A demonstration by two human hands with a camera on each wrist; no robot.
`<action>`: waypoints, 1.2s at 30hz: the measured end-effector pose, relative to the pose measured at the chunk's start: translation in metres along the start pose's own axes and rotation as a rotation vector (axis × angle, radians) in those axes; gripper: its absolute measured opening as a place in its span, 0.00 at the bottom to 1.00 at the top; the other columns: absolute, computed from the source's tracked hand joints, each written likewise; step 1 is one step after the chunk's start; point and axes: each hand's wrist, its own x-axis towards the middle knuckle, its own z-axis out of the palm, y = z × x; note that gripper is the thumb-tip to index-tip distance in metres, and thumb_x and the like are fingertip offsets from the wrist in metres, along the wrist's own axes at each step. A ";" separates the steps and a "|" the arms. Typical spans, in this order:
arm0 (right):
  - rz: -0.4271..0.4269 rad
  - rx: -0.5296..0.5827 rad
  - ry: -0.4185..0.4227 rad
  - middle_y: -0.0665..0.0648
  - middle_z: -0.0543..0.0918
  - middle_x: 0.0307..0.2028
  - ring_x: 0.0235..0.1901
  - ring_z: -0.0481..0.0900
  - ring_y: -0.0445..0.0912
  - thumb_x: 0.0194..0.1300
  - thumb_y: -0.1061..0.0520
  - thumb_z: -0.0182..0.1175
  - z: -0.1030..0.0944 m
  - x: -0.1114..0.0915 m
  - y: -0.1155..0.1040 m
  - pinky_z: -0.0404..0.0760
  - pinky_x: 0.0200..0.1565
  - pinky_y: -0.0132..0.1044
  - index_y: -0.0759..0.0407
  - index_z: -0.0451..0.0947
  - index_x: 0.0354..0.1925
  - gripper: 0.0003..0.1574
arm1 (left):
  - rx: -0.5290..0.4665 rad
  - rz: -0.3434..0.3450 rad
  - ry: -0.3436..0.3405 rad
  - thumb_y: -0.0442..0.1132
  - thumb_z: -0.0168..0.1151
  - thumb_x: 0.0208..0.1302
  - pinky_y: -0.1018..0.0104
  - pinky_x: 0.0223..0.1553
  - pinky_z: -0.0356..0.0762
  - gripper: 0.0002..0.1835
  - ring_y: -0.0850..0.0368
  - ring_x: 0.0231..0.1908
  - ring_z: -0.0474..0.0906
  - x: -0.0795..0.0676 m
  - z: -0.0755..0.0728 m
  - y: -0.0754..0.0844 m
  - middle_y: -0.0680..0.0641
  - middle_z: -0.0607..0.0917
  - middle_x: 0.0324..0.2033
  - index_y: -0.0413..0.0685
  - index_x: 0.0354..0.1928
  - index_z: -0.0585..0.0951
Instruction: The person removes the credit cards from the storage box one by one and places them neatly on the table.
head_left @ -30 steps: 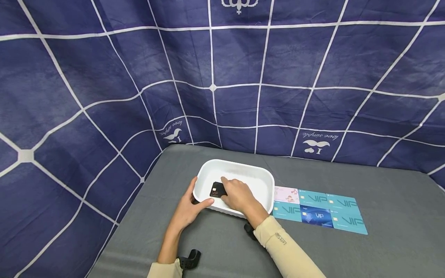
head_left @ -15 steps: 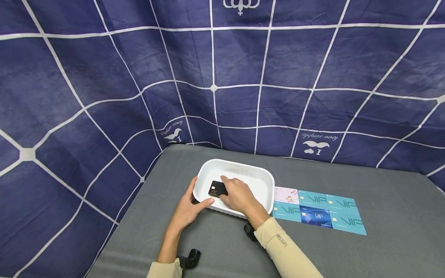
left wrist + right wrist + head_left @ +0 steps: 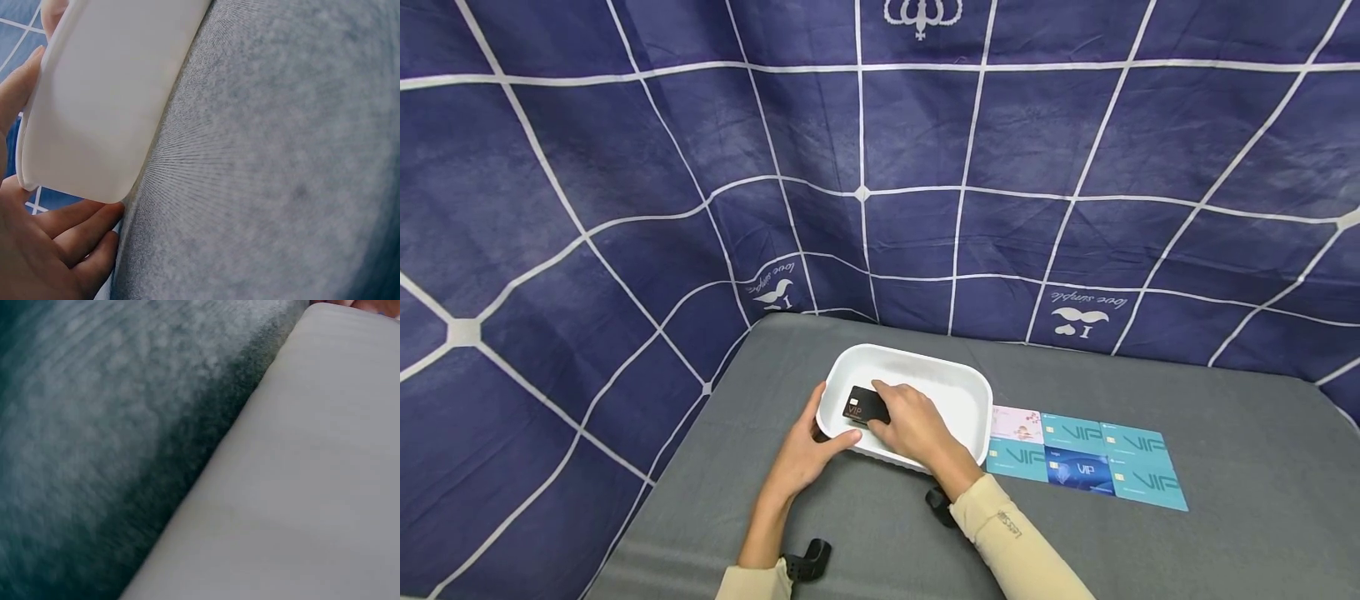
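A white plastic tray (image 3: 951,367) sits on the grey surface in the head view. My left hand (image 3: 800,454) holds its left corner, thumb at the front rim and fingers around the end wall; in the left wrist view the fingers (image 3: 87,234) touch that wall. Inside the tray my right hand (image 3: 917,425) pinches a black VIP card (image 3: 862,406) by its right end, between thumb and fingers. The hand hides the card's right part. Whether more cards lie under it, I cannot tell. Mostly the tray's outer wall (image 3: 300,487) fills the right wrist view.
Right of the tray several VIP cards lie in two rows: a pink card (image 3: 1017,423), a dark blue card (image 3: 1080,471) and teal cards (image 3: 1146,483). The grey cloth surface (image 3: 1247,450) extends beyond them. A blue curtain with white lines (image 3: 910,233) stands behind.
The black card has shifted a little to the left within the tray, and my right hand's fingers have moved with it. My left hand and the tray have stayed in place.
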 end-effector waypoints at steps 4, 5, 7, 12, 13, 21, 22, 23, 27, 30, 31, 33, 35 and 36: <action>-0.020 -0.003 0.017 0.61 0.84 0.49 0.51 0.81 0.53 0.58 0.53 0.70 -0.004 -0.002 0.000 0.78 0.50 0.49 0.63 0.75 0.62 0.35 | 0.002 0.001 0.004 0.40 0.75 0.57 0.46 0.66 0.58 0.53 0.44 0.69 0.60 0.000 0.001 0.000 0.36 0.62 0.71 0.44 0.77 0.52; -0.026 -0.002 0.023 0.61 0.84 0.50 0.51 0.81 0.53 0.58 0.53 0.70 -0.005 -0.002 0.001 0.77 0.51 0.48 0.63 0.75 0.62 0.35 | 0.003 -0.001 0.006 0.40 0.75 0.57 0.46 0.66 0.58 0.53 0.43 0.69 0.60 0.000 0.001 -0.001 0.36 0.63 0.71 0.44 0.77 0.52; -0.031 0.007 0.037 0.61 0.84 0.51 0.52 0.80 0.52 0.58 0.54 0.71 -0.008 -0.004 0.002 0.77 0.52 0.48 0.63 0.75 0.63 0.36 | 0.007 -0.006 0.006 0.41 0.75 0.57 0.46 0.65 0.58 0.53 0.43 0.69 0.60 0.000 0.000 -0.001 0.36 0.63 0.71 0.44 0.78 0.51; -0.035 0.005 0.081 0.59 0.84 0.51 0.52 0.80 0.51 0.57 0.54 0.72 -0.019 -0.011 0.004 0.76 0.53 0.47 0.63 0.76 0.61 0.36 | 0.022 -0.015 0.009 0.43 0.75 0.57 0.46 0.64 0.60 0.53 0.43 0.69 0.61 0.000 0.000 0.000 0.36 0.63 0.71 0.46 0.78 0.51; -0.041 -0.001 0.088 0.59 0.84 0.51 0.52 0.80 0.51 0.57 0.54 0.72 -0.022 -0.013 0.005 0.76 0.53 0.47 0.63 0.76 0.61 0.36 | 0.022 -0.014 0.009 0.43 0.74 0.57 0.46 0.64 0.60 0.53 0.43 0.69 0.61 0.000 0.000 0.000 0.36 0.64 0.70 0.46 0.78 0.51; -0.118 -0.038 0.181 0.56 0.85 0.47 0.49 0.81 0.51 0.53 0.55 0.75 -0.057 -0.053 0.011 0.78 0.50 0.47 0.63 0.77 0.59 0.37 | -0.010 -0.016 0.008 0.40 0.74 0.57 0.45 0.63 0.62 0.53 0.42 0.66 0.66 0.000 0.002 -0.003 0.33 0.68 0.67 0.46 0.78 0.51; -0.121 -0.043 0.185 0.56 0.85 0.46 0.49 0.81 0.51 0.53 0.54 0.75 -0.060 -0.057 0.012 0.78 0.50 0.47 0.63 0.77 0.59 0.37 | -0.011 -0.017 0.012 0.40 0.74 0.57 0.45 0.63 0.62 0.53 0.42 0.66 0.65 0.000 0.002 -0.003 0.33 0.67 0.67 0.46 0.78 0.51; -0.124 -0.051 0.186 0.56 0.85 0.46 0.48 0.81 0.51 0.53 0.54 0.75 -0.064 -0.061 0.013 0.78 0.50 0.47 0.63 0.77 0.59 0.37 | -0.007 -0.020 0.015 0.40 0.74 0.57 0.45 0.63 0.61 0.53 0.42 0.66 0.65 0.000 0.001 -0.003 0.33 0.67 0.68 0.45 0.78 0.51; -0.115 -0.081 0.174 0.55 0.85 0.44 0.47 0.81 0.50 0.53 0.54 0.76 -0.073 -0.075 0.020 0.79 0.48 0.47 0.64 0.77 0.59 0.37 | 0.002 -0.031 0.010 0.41 0.74 0.57 0.45 0.64 0.60 0.53 0.41 0.68 0.63 -0.001 0.001 -0.003 0.33 0.65 0.69 0.46 0.78 0.50; -0.111 -0.095 0.169 0.55 0.85 0.43 0.47 0.81 0.50 0.52 0.53 0.76 -0.077 -0.085 0.024 0.79 0.47 0.47 0.64 0.76 0.59 0.38 | 0.000 -0.031 0.003 0.41 0.74 0.58 0.44 0.64 0.59 0.53 0.41 0.68 0.61 0.000 0.002 -0.003 0.33 0.64 0.69 0.46 0.78 0.50; -0.112 -0.099 0.170 0.55 0.85 0.44 0.47 0.82 0.50 0.52 0.53 0.76 -0.078 -0.088 0.026 0.79 0.47 0.48 0.63 0.76 0.60 0.39 | -0.001 -0.031 0.002 0.42 0.74 0.58 0.44 0.65 0.59 0.54 0.41 0.69 0.61 0.000 0.002 -0.002 0.33 0.64 0.69 0.46 0.78 0.50; -0.117 -0.093 0.171 0.55 0.85 0.43 0.46 0.82 0.50 0.52 0.53 0.76 -0.081 -0.093 0.028 0.80 0.47 0.48 0.63 0.76 0.60 0.39 | -0.006 -0.030 0.001 0.41 0.74 0.57 0.44 0.65 0.59 0.54 0.41 0.69 0.61 0.001 0.002 -0.003 0.33 0.64 0.69 0.46 0.78 0.50; -0.123 -0.087 0.173 0.55 0.85 0.43 0.47 0.82 0.50 0.52 0.52 0.76 -0.084 -0.099 0.030 0.80 0.46 0.48 0.62 0.76 0.60 0.39 | -0.004 -0.029 0.003 0.42 0.75 0.57 0.45 0.65 0.58 0.54 0.42 0.69 0.61 0.001 0.002 -0.003 0.34 0.64 0.69 0.47 0.78 0.50; -0.123 -0.084 0.173 0.55 0.85 0.44 0.47 0.82 0.49 0.52 0.52 0.76 -0.085 -0.102 0.032 0.80 0.46 0.48 0.61 0.76 0.60 0.39 | 0.000 -0.032 0.004 0.42 0.75 0.57 0.45 0.65 0.59 0.54 0.42 0.69 0.61 0.002 0.002 -0.004 0.35 0.64 0.70 0.47 0.78 0.50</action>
